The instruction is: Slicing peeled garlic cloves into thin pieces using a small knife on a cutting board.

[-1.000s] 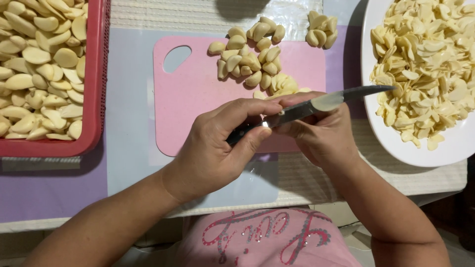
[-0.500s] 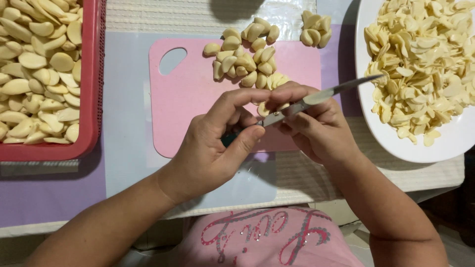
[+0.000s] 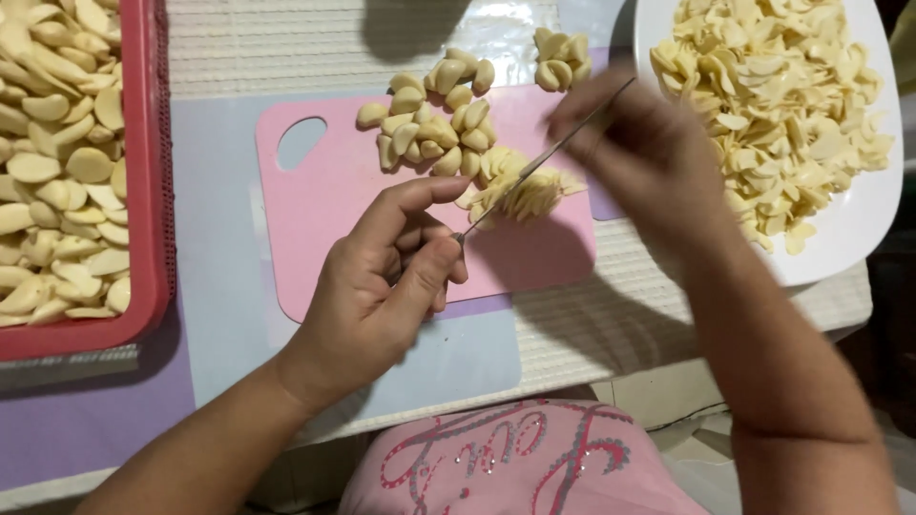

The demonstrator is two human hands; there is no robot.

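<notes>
Gripping a knife (image 3: 534, 167) in the left hand (image 3: 386, 286), blade angled toward one o'clock over sliced garlic (image 3: 523, 194) on a pink cutting board (image 3: 334, 219); right hand (image 3: 639, 153) blurred, grip unclear; white plate (image 3: 859, 224) at two o'clock, red basket (image 3: 143, 191) at nine.

A thin-bladed knife (image 3: 534, 167) is being held by its handle end, the narrow grey blade slanting up and to the right above the pink cutting board (image 3: 334, 210). Just beneath the blade, a small heap of pale yellow sliced garlic (image 3: 525, 194) is lying on the board, beside whole peeled cloves (image 3: 429, 129).
</notes>
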